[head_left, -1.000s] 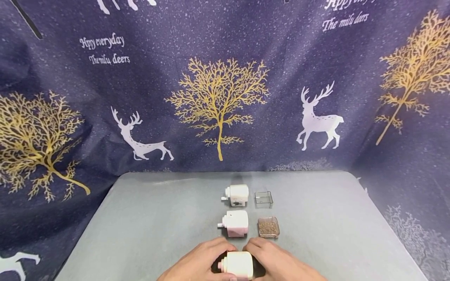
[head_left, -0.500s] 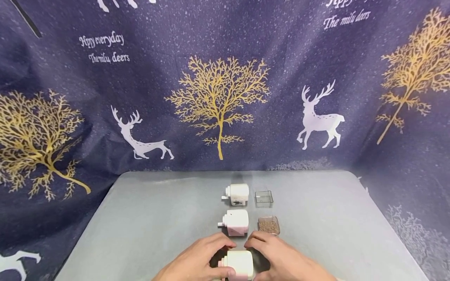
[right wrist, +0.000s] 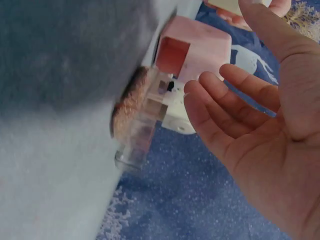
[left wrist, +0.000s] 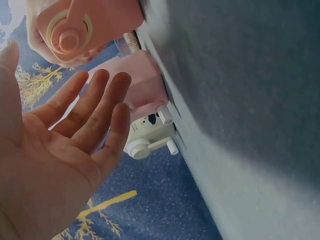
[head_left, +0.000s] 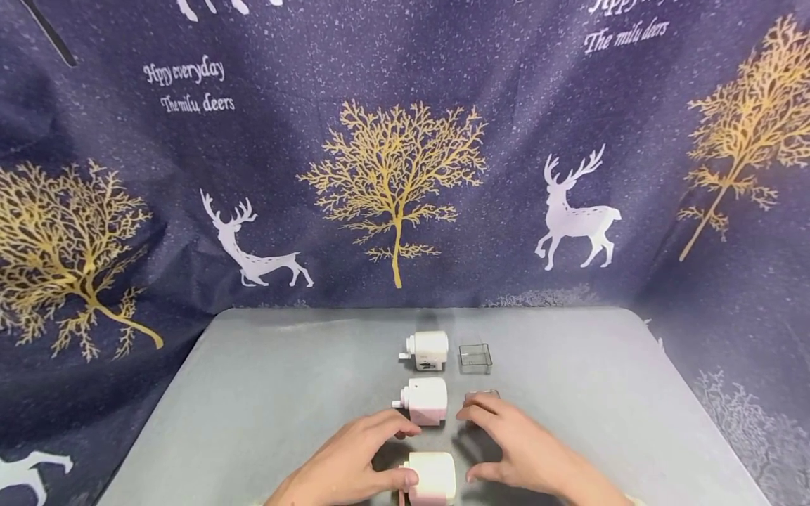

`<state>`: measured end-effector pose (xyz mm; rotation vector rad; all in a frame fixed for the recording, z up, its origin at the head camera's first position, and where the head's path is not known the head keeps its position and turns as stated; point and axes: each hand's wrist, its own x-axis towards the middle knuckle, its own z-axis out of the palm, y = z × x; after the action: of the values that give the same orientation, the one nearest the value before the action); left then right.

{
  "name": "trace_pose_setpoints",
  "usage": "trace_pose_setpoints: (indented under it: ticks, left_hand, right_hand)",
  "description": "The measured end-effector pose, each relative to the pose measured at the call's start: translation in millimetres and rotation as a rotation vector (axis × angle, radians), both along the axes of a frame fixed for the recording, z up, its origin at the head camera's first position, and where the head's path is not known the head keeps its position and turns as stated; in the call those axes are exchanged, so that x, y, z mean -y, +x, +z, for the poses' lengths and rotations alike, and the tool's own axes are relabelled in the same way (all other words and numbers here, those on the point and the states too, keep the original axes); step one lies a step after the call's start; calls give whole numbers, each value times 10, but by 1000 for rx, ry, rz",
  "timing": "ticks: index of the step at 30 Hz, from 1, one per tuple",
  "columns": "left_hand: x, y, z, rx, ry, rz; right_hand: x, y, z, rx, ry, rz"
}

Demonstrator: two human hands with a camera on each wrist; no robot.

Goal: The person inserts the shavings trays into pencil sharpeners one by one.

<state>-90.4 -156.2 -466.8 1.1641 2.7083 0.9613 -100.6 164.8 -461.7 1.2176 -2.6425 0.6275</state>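
Nearest the person stands a cream-and-pink crank pencil sharpener (head_left: 433,478), its pink crank (left wrist: 69,39) on the left side. My left hand (head_left: 354,460) lies beside it with relaxed fingers, the thumb overlapping its left edge in the head view. To its right my right hand (head_left: 522,446) is apart from it, fingers loosely bent around nothing. Past the right fingertips, a clear drawer of brown shavings (right wrist: 131,112) is mostly hidden from the head camera. A white-and-pink sharpener (head_left: 427,404) sits behind the near one; its drawer slot (right wrist: 172,56) is vacant.
Farther back on the grey table (head_left: 285,393) stands a white sharpener (head_left: 430,350) with a dark print, its crank to the left. Right of it lies a clear drawer (head_left: 474,357). A dark blue cloth (head_left: 443,70) with deer and trees hangs behind the table.
Both hands were around the near sharpener. The right hand has moved off it, right and forward, now covering much of the shavings drawer. The left fingers have spread away from it slightly.
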Motion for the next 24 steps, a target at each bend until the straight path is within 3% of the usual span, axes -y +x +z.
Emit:
trace_pose_setpoints:
  ticks: [8,16,24]
  left_hand:
    - [36,-53,26,-46,15,21]
    - [75,-110,44,-3,44,54]
    - [104,-159,31,-19,47,86]
  right_hand:
    - [-93,-62,60,-9,-43,-30]
    - [-175,-98,59,-52,-52,-78]
    - [-233,-136,50,-65,-42,-130]
